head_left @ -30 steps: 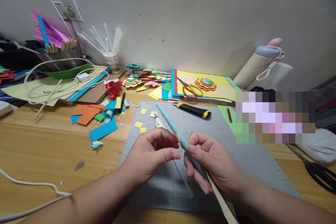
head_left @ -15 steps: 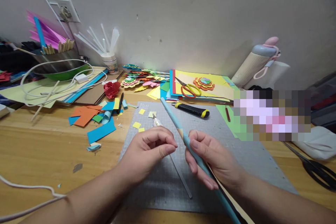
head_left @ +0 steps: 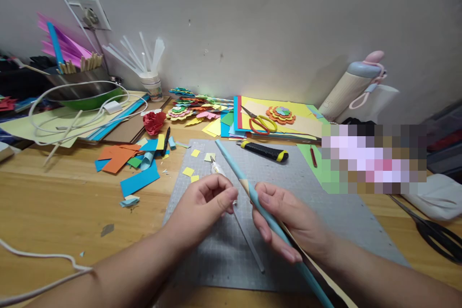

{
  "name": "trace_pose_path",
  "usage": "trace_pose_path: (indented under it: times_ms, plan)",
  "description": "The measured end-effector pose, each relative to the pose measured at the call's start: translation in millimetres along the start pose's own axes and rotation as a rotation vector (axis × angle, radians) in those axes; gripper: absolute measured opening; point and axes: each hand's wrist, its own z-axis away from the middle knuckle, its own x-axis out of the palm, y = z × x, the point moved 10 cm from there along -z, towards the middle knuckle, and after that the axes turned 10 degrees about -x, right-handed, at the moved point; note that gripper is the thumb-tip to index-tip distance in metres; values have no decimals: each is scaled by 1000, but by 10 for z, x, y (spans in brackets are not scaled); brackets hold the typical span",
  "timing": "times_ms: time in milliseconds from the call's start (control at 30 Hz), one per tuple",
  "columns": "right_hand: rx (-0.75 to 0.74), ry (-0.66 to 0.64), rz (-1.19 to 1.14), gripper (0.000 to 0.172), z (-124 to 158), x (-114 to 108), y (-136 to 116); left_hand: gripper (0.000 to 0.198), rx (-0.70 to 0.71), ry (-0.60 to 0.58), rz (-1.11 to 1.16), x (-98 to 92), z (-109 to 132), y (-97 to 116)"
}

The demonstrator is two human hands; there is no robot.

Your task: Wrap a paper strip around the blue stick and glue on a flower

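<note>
The right hand (head_left: 292, 216) is closed on a rolled tube of light blue paper (head_left: 231, 161), pinching it between thumb and forefinger while the other fingers curl loosely beneath. The tube slants over the grey mat (head_left: 346, 231), its upper end pointing toward the far edge of the surface (head_left: 57, 197) and its lower end running past the near edge. A cream strip (head_left: 327, 276) shows along its lower length, just beside the right palm.

The left hand (head_left: 205, 207) is apart from the tube, just to its left, fingers curled and thumb brought up to the fingertips; whether anything is pinched there I cannot tell. Past it on the mat lies a white tool with a metal tip (head_left: 216, 167), partly hidden, near small yellow paper squares (head_left: 188, 172). A clear stick (head_left: 249, 243) slants from behind the left fingertips toward the near edge. A black and yellow cutter (head_left: 265, 151) lies at the mat's far side.
</note>
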Motion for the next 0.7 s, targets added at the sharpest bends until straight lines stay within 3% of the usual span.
trace_pose_path:
  times_ms: [200, 333, 467, 700]
  plan:
    - [-57, 108, 163, 35, 38, -80, 43, 25, -51, -11, -28, 3, -3, -59]
    - [-111, 204, 268, 34, 81, -139, -7, 22, -77, -19, 88, -15, -15, -113]
    - [-56, 124, 192, 35, 45, -97, 49, 31, -52, -49, 207, -11, -33, -107]
    - [10, -64, -33, 25, -17, 25, 106, 16, -7, -73, 197, -18, -31, -48]
